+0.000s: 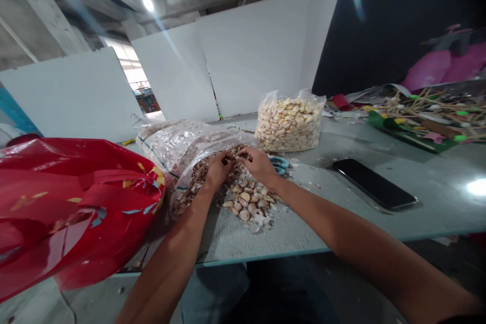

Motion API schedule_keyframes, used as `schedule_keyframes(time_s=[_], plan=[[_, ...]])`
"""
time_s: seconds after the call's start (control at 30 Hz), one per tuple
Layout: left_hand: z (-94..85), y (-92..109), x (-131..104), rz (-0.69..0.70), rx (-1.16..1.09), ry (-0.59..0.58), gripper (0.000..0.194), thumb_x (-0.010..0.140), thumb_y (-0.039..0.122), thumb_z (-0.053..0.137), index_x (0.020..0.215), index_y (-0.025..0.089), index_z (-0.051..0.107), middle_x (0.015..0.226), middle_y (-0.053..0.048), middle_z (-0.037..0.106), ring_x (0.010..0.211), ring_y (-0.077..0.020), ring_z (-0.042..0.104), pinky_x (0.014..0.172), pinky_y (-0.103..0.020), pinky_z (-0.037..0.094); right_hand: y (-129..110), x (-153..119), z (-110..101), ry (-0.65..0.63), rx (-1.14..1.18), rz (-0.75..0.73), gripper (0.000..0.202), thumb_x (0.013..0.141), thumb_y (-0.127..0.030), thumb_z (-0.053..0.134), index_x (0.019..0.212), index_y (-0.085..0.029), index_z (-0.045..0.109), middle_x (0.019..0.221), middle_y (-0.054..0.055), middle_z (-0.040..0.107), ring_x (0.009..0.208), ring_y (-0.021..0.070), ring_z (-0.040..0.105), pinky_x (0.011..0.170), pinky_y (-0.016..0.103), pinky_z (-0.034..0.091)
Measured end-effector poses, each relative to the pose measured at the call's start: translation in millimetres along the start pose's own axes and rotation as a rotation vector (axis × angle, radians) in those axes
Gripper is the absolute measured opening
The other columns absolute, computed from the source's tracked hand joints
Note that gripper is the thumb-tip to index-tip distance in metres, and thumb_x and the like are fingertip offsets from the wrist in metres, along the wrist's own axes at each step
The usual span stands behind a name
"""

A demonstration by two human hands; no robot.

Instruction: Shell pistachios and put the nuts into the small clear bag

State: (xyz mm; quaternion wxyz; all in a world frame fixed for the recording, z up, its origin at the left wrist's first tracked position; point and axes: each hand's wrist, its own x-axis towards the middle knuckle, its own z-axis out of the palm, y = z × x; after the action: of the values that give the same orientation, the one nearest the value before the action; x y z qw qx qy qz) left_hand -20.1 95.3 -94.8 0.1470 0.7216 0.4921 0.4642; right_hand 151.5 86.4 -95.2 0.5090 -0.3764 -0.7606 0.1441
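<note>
My left hand (219,168) and my right hand (258,163) are close together at the mouth of a clear plastic bag (197,147) that holds brownish peelings (198,174). The fingers of both hands are pinched; whatever lies between the fingertips is too small to make out. Just below the hands, unpeeled garlic cloves (250,201) form a small pile on the table with bits of dry skin. Behind my right hand stands a clear bag of peeled cloves (289,124). Light-blue scissor handles (280,163) show beside my right wrist.
A large red plastic bag (76,202) covers the left side. To the right a black phone (374,182) lies on the grey table (304,233). Sticks with coloured pieces (436,111) and pink objects (436,68) are at the far right. White panels (261,50) stand behind.
</note>
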Motion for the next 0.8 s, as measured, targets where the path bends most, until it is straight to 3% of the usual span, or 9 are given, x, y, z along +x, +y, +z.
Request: schedule_keyframes(time_s=[0.07, 0.13, 0.23, 0.3, 0.53, 0.8], plan=[[0.6, 0.1, 0.4, -0.078, -0.086, 0.031, 0.017, 0.071, 0.031, 0.066, 0.073, 0.015, 0.063, 0.059, 0.001, 0.058, 0.051, -0.0102, 0.05, 0.05, -0.02, 0.039, 3.7, 1.6, -0.4, 0.03, 0.02, 0.01, 0.013, 0.081, -0.022, 0.058, 0.092, -0.018, 0.065, 0.09, 0.004, 0.067, 0.082, 0.017, 0.059, 0.076, 0.027, 0.043], [1.7, -0.1, -0.1, -0.102, -0.161, 0.017, 0.02, 0.071, 0.032, 0.066, 0.082, 0.015, 0.063, 0.066, 0.0, 0.061, 0.052, -0.0101, 0.052, 0.05, -0.02, 0.041, 6.6, 2.7, -0.4, 0.038, 0.05, 0.024, 0.013, 0.081, -0.022, 0.058, 0.091, -0.017, 0.064, 0.089, 0.004, 0.067, 0.081, 0.0169, 0.059, 0.075, 0.027, 0.044], [4.3, -1.3, -1.9, 0.027, -0.161, -0.089, 0.035, 0.071, 0.029, 0.067, 0.102, 0.015, 0.062, 0.088, -0.004, 0.067, 0.063, -0.0104, 0.056, 0.058, -0.021, 0.045, 7.3, 2.6, 1.3, 0.008, 0.103, 0.01, 0.014, 0.081, -0.022, 0.058, 0.092, -0.017, 0.064, 0.088, 0.004, 0.067, 0.081, 0.017, 0.06, 0.075, 0.028, 0.044], [6.1, -2.9, -3.1, 0.11, -0.115, -0.158, 0.036, 0.071, 0.028, 0.067, 0.105, 0.016, 0.063, 0.092, -0.004, 0.068, 0.069, -0.0114, 0.057, 0.064, -0.021, 0.045, 5.7, 1.8, 3.0, -0.02, 0.13, -0.01, 0.014, 0.081, -0.022, 0.057, 0.093, -0.018, 0.064, 0.088, 0.004, 0.067, 0.083, 0.0173, 0.06, 0.077, 0.028, 0.045], [5.4, -5.3, -3.2, 0.08, -0.015, -0.193, 0.029, 0.08, 0.034, 0.058, 0.098, 0.014, 0.068, 0.061, 0.002, 0.059, 0.055, -0.0108, 0.049, 0.054, -0.02, 0.039, 1.6, 0.5, 2.8, -0.008, 0.107, -0.02, 0.013, 0.083, -0.022, 0.057, 0.093, -0.018, 0.064, 0.088, 0.004, 0.066, 0.082, 0.0162, 0.059, 0.076, 0.027, 0.043], [5.3, -4.3, -3.1, 0.103, 0.011, -0.17, 0.033, 0.082, 0.035, 0.057, 0.104, 0.013, 0.066, 0.06, 0.001, 0.058, 0.053, -0.0107, 0.046, 0.053, -0.021, 0.037, -2.6, 0.0, -0.7, 0.011, 0.093, -0.067, 0.013, 0.084, -0.022, 0.055, 0.094, -0.018, 0.063, 0.09, 0.004, 0.065, 0.085, 0.0171, 0.058, 0.078, 0.028, 0.043]])
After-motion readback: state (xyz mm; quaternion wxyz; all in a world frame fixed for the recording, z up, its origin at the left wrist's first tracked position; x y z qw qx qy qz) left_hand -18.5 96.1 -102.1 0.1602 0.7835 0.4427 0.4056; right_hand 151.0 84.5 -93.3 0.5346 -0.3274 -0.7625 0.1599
